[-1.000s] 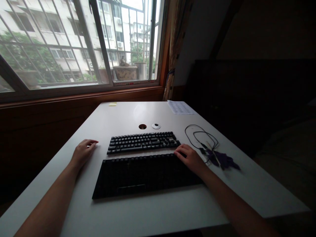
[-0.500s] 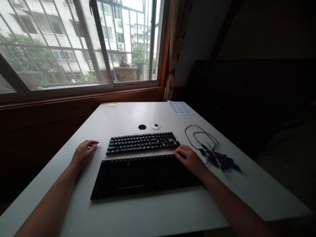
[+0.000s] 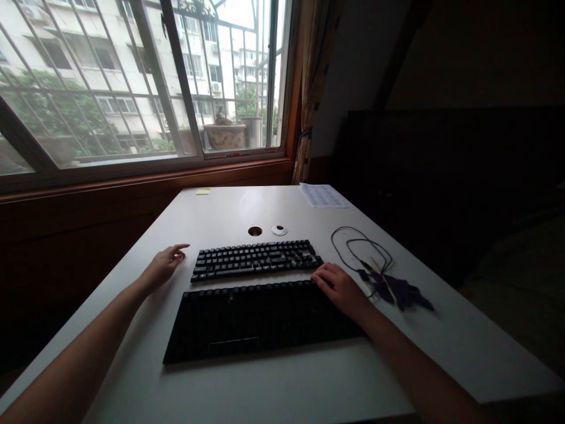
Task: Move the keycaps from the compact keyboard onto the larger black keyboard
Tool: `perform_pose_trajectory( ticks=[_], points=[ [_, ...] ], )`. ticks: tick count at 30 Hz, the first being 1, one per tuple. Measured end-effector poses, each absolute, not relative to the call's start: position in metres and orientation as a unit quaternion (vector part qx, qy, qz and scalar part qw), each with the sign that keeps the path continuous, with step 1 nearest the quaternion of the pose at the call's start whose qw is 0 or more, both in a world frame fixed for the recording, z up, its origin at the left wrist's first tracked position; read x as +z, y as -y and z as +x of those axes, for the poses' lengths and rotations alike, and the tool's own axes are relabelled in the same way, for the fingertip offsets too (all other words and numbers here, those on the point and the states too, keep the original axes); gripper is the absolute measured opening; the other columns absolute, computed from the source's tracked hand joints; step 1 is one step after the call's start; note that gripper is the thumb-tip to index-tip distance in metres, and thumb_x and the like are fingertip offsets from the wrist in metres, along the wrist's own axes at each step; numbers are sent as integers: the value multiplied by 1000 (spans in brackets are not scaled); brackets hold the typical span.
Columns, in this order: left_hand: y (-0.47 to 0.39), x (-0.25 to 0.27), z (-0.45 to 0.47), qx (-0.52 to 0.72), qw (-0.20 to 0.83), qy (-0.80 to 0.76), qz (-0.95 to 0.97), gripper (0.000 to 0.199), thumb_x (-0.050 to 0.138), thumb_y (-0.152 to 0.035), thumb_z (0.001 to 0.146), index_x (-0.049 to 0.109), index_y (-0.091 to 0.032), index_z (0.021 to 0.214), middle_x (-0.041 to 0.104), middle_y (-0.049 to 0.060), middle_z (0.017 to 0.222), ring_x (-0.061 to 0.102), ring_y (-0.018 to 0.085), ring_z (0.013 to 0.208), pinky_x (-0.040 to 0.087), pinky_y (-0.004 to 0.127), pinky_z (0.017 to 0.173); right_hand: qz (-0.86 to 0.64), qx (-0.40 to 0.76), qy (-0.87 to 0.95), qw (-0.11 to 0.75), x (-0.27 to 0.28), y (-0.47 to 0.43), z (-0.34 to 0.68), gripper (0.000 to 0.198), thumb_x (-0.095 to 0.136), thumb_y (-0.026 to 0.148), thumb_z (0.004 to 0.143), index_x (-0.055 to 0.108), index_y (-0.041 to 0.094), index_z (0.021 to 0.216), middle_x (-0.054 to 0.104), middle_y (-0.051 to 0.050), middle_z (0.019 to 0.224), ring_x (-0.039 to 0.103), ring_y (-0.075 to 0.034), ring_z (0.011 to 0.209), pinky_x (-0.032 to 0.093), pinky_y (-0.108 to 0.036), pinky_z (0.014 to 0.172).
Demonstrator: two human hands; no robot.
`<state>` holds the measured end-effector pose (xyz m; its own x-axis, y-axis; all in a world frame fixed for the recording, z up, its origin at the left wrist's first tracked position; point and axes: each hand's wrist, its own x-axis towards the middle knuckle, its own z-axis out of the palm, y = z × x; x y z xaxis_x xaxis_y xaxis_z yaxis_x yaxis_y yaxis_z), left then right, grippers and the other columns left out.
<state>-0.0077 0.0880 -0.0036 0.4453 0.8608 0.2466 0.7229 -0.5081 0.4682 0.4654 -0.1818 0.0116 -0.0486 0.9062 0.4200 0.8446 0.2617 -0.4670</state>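
Keyboard (image 3: 256,260) and dark slab (image 3: 247,324) lie on the white desk (image 3: 238,391); I take the keyboard as my landmark. The slab sits just on its near side, a row of keys showing along the slab's far edge. I see the right hand (image 3: 342,288) by the keyboard's near right corner, over the slab's far edge, fingers bent and held close together; I cannot tell whether they pinch or merely touch something there. Left of the keyboard and apart from it, I have the left hand (image 3: 165,266) gripping nothing, its index finger stretched forward and the others curled. To the keyboard's right I make out a looped cable (image 3: 364,275) and a purple cloth (image 3: 408,293) with a thin stick (image 3: 389,288) across it. Beyond the keyboard are a round hole (image 3: 255,231) and, farther, printed paper (image 3: 324,196).
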Motion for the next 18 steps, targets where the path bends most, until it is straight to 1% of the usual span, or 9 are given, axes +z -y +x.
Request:
perform_pose_trajectory(
  ticks=[2, 5, 7, 14, 18],
  points=[
    [-89, -7, -2, 224, 120, -439, 862, 48, 40, -32, 89, 65, -23, 130, 68, 9, 108, 62, 24, 96, 51, 38, 91, -606, 48, 723, 327, 13, 182, 465, 19, 51, 26, 99, 68, 24, 90, 66, -5, 94, 62, -23, 94, 49, -39, 89],
    [-86, -17, 3, 221, 70, -408, 883, 47, 40, -26, 90, 68, -28, 128, 64, 10, 115, 57, 27, 100, 48, 42, 95, -608, 49, 723, 324, 14, 183, 464, 18, 51, 25, 99, 67, 24, 91, 66, -5, 94, 62, -23, 94, 49, -39, 89],
    [-85, -24, 4, 229, 56, -398, 887, 48, 42, -24, 90, 65, -30, 132, 62, 10, 119, 56, 26, 102, 47, 42, 98, -608, 49, 723, 324, 15, 183, 464, 18, 52, 25, 99, 67, 24, 90, 66, -5, 94, 62, -23, 94, 49, -39, 89],
    [-89, -34, -1, 239, 28, -366, 899, 53, 41, -13, 89, 63, -32, 133, 58, 7, 120, 55, 23, 101, 50, 40, 96, -611, 52, 721, 323, 15, 184, 464, 18, 52, 26, 99, 66, 23, 90, 65, -5, 94, 61, -22, 94, 48, -38, 89],
    [-88, -32, 0, 234, 22, -371, 898, 53, 40, -11, 89, 64, -32, 132, 58, 7, 120, 54, 23, 101, 50, 39, 94, -608, 53, 722, 326, 16, 184, 463, 18, 52, 25, 99, 67, 24, 90, 65, -5, 94, 61, -22, 94, 49, -38, 89]
  ],
)
